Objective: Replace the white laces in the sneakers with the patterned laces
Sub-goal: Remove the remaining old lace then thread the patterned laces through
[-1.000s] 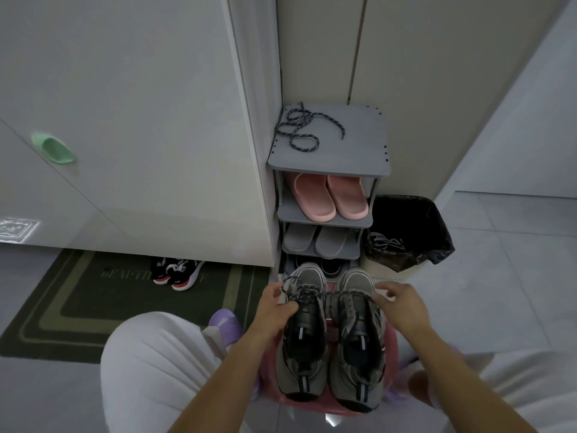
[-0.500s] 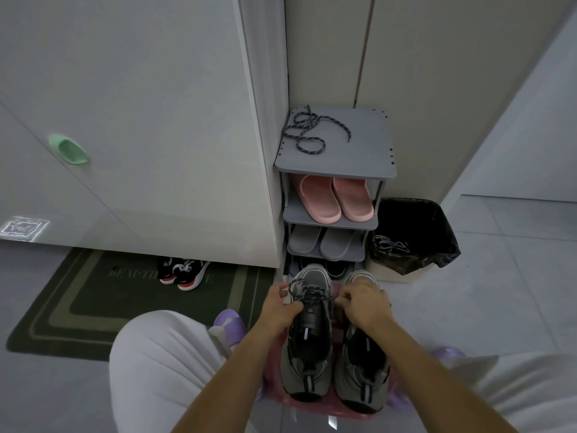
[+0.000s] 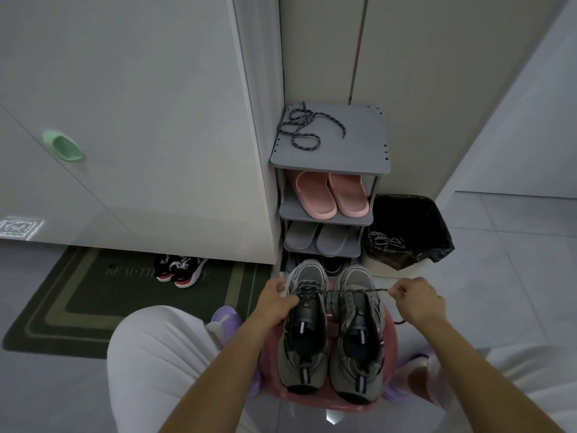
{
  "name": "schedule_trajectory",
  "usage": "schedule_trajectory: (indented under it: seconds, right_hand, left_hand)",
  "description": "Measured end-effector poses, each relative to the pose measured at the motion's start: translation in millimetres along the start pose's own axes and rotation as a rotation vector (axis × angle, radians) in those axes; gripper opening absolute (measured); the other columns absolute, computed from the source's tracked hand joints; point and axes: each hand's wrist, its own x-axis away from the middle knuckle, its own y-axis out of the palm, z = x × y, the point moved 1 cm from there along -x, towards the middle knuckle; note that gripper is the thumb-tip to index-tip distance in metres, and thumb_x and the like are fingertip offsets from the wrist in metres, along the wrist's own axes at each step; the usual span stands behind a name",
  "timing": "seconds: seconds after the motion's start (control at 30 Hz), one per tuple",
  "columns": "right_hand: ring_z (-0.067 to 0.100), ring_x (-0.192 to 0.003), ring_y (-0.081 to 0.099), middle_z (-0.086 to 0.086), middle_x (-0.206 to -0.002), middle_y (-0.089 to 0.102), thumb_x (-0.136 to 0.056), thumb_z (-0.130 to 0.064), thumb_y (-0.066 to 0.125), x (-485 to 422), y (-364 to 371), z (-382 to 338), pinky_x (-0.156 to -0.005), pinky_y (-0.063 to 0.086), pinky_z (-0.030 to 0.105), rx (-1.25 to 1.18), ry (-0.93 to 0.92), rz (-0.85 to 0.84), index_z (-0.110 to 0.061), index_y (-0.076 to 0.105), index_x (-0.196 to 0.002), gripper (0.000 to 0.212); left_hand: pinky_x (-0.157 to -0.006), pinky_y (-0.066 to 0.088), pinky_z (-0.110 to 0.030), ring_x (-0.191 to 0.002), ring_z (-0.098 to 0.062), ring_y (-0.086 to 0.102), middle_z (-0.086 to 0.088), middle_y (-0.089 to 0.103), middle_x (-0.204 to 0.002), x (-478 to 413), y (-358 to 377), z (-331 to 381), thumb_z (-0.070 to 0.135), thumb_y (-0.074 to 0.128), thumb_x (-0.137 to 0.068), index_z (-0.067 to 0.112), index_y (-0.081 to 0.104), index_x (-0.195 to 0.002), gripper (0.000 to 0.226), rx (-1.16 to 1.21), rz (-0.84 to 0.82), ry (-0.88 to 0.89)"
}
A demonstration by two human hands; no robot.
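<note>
Plainly, my left grip (image 3: 276, 303) is curled round the left sneaker (image 3: 304, 335) at its laced throat, steadying it on the pink stool (image 3: 346, 407). From there the patterned lace (image 3: 352, 290) runs taut toward 3 o'clock, across the right sneaker (image 3: 359, 339), into my right grip (image 3: 416, 300), which pinches its end. I judge the cord light, limp and slightly grippy, best held near its tip for threading. A spare lace (image 3: 301, 129) lies on the shelf (image 3: 352, 142) at 12 o'clock.
</note>
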Motion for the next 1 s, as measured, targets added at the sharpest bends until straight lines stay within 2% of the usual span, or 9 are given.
schedule_trajectory:
  seconds: [0.1, 0.2, 0.3, 0.47, 0.57, 0.67, 0.73, 0.9, 1.0]
  right_hand:
    - [0.028, -0.102, 0.056, 0.007, -0.111, 0.058, -0.095, -0.034, 0.05, 1, 0, -1, -0.086, 0.04, 0.037, 0.017, 0.005, 0.015, -0.02, 0.067, -0.1, 0.022]
    - [0.029, -0.099, 0.057, 0.006, -0.102, 0.061, -0.096, -0.033, 0.047, 3, -3, -8, -0.084, 0.038, 0.036, -0.006, 0.001, 0.008, -0.018, 0.063, -0.096, 0.022]
    - [0.027, -0.09, 0.06, 0.002, -0.087, 0.065, -0.096, -0.032, 0.048, 3, -11, -13, -0.085, 0.041, 0.036, -0.102, -0.007, -0.044, -0.022, 0.053, -0.079, 0.02]
    - [0.013, -0.069, 0.056, 0.003, -0.079, 0.067, -0.09, -0.024, 0.06, 5, -35, -28, -0.059, 0.041, 0.025, -0.37, -0.076, -0.079, -0.019, 0.055, -0.072, 0.019]
    - [0.014, -0.069, 0.058, 0.004, -0.076, 0.065, -0.083, -0.014, 0.069, 8, -48, -38, -0.059, 0.043, 0.019, -0.61, -0.11, -0.121, -0.014, 0.063, -0.08, 0.007]
    - [0.011, -0.067, 0.057, 0.002, -0.073, 0.064, -0.082, -0.006, 0.069, 15, -55, -46, -0.054, 0.043, 0.011, -0.834, -0.118, -0.234, -0.013, 0.065, -0.089, 0.011]
    - [0.008, -0.059, 0.053, 0.0, -0.07, 0.063, -0.084, -0.002, 0.065, 19, -55, -54, -0.052, 0.039, 0.016, -0.982, -0.103, -0.319, -0.009, 0.065, -0.097, 0.015]
    - [0.005, -0.052, 0.055, 0.002, -0.071, 0.067, -0.088, 0.0, 0.058, 25, -55, -84, -0.048, 0.04, 0.016, -1.283, -0.078, -0.458, -0.011, 0.063, -0.095, 0.013]
    - [0.004, -0.048, 0.053, 0.002, -0.068, 0.065, -0.088, 0.0, 0.058, 24, -58, -92, -0.045, 0.04, 0.015, -1.304, -0.096, -0.437, -0.009, 0.063, -0.092, 0.012]
  left_hand:
    - [-0.099, 0.045, -0.036, -0.113, -0.021, 0.051, -0.008, 0.05, -0.124, -1, 0, 2, 0.006, 0.061, -0.084, 0.007, 0.046, -0.127, 0.045, -0.047, 0.001, -0.002]
    - [-0.061, 0.047, -0.026, -0.07, -0.014, 0.053, -0.008, 0.058, -0.089, 3, -1, 6, 0.008, 0.061, -0.084, 0.012, 0.056, -0.089, 0.009, -0.093, 0.01, -0.004]
    - [-0.051, 0.037, -0.02, -0.057, -0.008, 0.045, 0.0, 0.051, -0.065, 2, -2, 6, 0.012, 0.062, -0.084, 0.014, 0.05, -0.067, 0.021, -0.193, 0.001, 0.061]
    - [-0.044, 0.034, -0.018, -0.05, -0.007, 0.042, 0.001, 0.048, -0.06, 1, -8, 8, 0.011, 0.062, -0.086, 0.014, 0.049, -0.066, 0.024, -0.201, 0.008, 0.071]
    - [-0.051, 0.035, -0.024, -0.05, -0.01, 0.042, -0.002, 0.048, -0.06, -2, -10, 6, 0.01, 0.063, -0.084, 0.014, 0.048, -0.066, 0.024, -0.15, 0.033, 0.039]
    - [-0.068, 0.041, -0.027, -0.072, -0.017, 0.053, -0.005, 0.057, -0.084, 2, -7, 12, 0.015, 0.064, -0.082, 0.016, 0.05, -0.078, 0.014, -0.302, 0.176, 0.16]
    - [-0.075, 0.04, -0.024, -0.085, -0.015, 0.053, 0.001, 0.054, -0.093, 12, 2, 26, 0.018, 0.065, -0.082, 0.017, 0.053, -0.085, 0.012, -0.352, 0.217, 0.327]
    - [-0.067, 0.038, -0.008, -0.078, -0.006, 0.051, 0.006, 0.054, -0.088, 44, 47, 73, 0.025, 0.064, -0.087, 0.026, 0.061, -0.097, 0.011, -0.235, -0.178, 0.548]
    - [-0.056, 0.035, -0.008, -0.067, -0.009, 0.048, 0.004, 0.054, -0.076, 43, 56, 83, 0.023, 0.058, -0.092, 0.021, 0.061, -0.092, 0.003, -0.153, -0.192, 0.49]
